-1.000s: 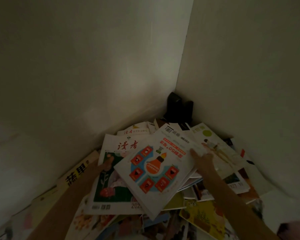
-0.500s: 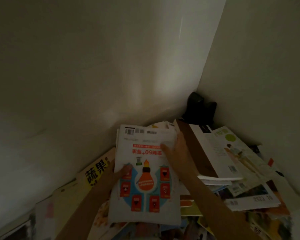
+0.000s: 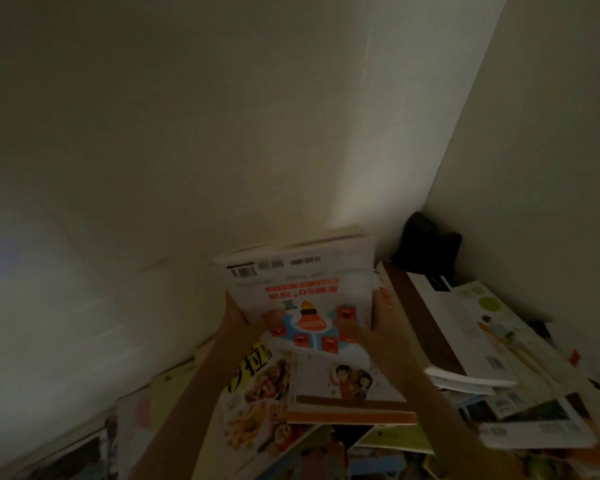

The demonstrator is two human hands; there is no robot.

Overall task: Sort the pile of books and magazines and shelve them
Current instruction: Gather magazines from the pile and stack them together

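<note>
A small stack of magazines (image 3: 298, 282), topped by a white cover with an orange light bulb and red squares, is lifted above the pile in a dim corner. My left hand (image 3: 246, 317) grips its left edge, thumb on the cover. My right hand (image 3: 361, 330) grips its right edge. Under my arms lies the pile: a food magazine (image 3: 257, 396) with yellow lettering and a book with cartoon children (image 3: 347, 382). To the right a white magazine with a green circle (image 3: 478, 327) rests on a brown cover.
Two white walls meet at the corner, where a black object (image 3: 426, 247) stands. More magazines (image 3: 534, 420) spread to the right and along the left wall (image 3: 129, 410). The scene is dark and blurred.
Both hands have taken the light-bulb stack by its sides and raised it off the pile toward the wall. The food magazine and the cartoon book beneath it have come into sight.
</note>
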